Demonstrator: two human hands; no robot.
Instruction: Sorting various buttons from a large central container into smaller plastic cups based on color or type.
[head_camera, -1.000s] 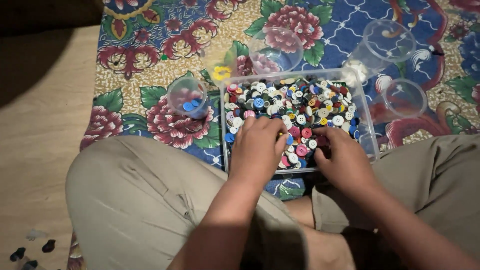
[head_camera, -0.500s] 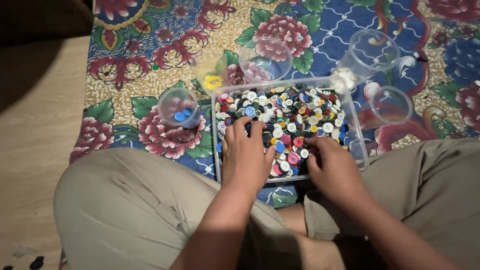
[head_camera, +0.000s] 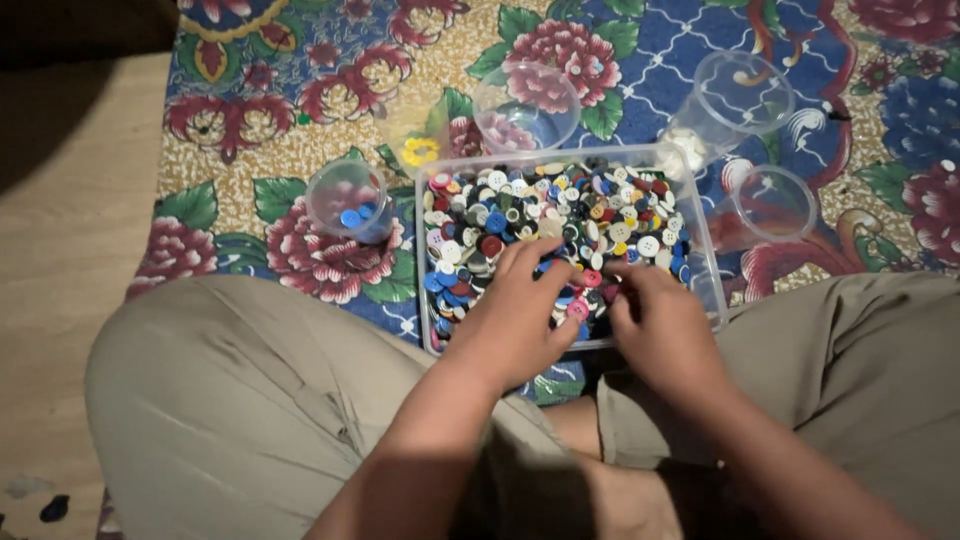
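Note:
A clear rectangular plastic tray (head_camera: 700, 262) full of mixed coloured buttons (head_camera: 540, 215) sits on the floral mat in front of my crossed legs. My left hand (head_camera: 510, 315) lies flat over the near part of the button pile, fingers spread and touching the buttons. Beside it my right hand (head_camera: 665, 325) rests at the tray's near right side, fingertips in the buttons. I cannot tell whether either hand pinches a button.
Several clear plastic cups ring the tray: one with blue buttons (head_camera: 347, 200) at left, one with yellow buttons (head_camera: 418, 135), one at the back (head_camera: 525, 105), and two at right (head_camera: 728, 100) (head_camera: 770, 205). Bare wooden floor (head_camera: 70, 250) lies left of the mat.
Both hands have stayed over the near part of the tray, fingers shifting slightly among the buttons. The camera view has drifted a little.

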